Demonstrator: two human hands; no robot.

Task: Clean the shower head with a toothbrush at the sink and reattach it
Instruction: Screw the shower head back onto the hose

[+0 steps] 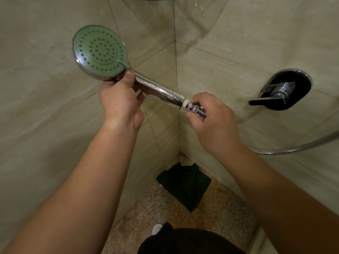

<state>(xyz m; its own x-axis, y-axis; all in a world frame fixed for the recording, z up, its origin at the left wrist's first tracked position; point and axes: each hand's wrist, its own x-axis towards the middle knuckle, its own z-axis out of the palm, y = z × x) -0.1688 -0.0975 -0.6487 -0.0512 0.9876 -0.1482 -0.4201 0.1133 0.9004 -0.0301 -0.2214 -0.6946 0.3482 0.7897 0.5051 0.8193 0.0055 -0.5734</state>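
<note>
A chrome shower head with a round grey spray face points up toward me in a tiled shower corner. My left hand grips its neck just below the face. The chrome handle slants down to the right and ends in a pale threaded tip. My right hand pinches the knurled hose nut that sits against that tip. The ribbed metal hose reappears behind my right wrist and curves away to the right edge. No toothbrush is in view.
A chrome mixer lever on a black oval plate is mounted on the right wall. A dark cloth lies in the floor corner on speckled brown flooring. Beige tiled walls close in left and right.
</note>
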